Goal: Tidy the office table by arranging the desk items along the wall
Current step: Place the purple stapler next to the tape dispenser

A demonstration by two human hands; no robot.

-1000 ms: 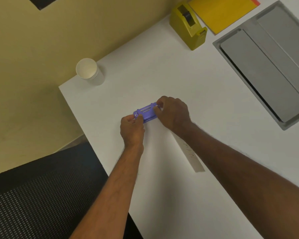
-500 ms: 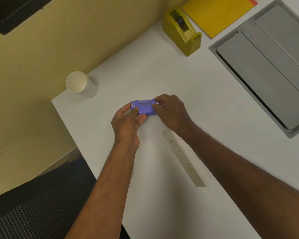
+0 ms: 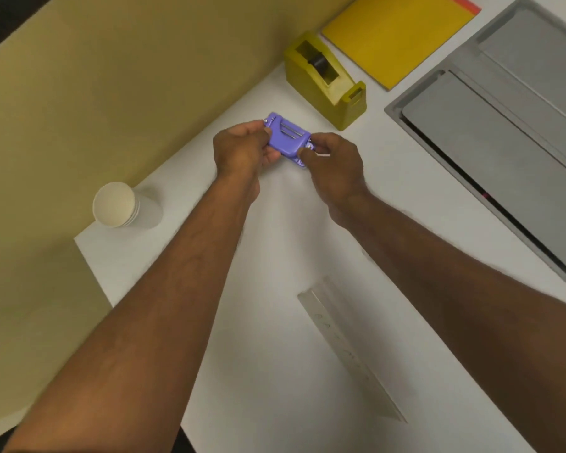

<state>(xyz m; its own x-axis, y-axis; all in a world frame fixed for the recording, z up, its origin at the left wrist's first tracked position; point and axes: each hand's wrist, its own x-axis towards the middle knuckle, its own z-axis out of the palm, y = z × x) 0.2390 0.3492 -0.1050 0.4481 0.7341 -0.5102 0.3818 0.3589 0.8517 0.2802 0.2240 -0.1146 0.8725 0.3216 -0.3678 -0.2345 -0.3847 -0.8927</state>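
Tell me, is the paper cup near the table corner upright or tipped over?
Upright: the paper cup stands on the table, its round open mouth facing up.

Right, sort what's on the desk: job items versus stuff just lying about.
Job items: purple hole punch held by both hands, yellow tape dispenser, stacked paper cups, clear ruler, yellow notepad.
Lying about: grey cable hatch, built into the table.
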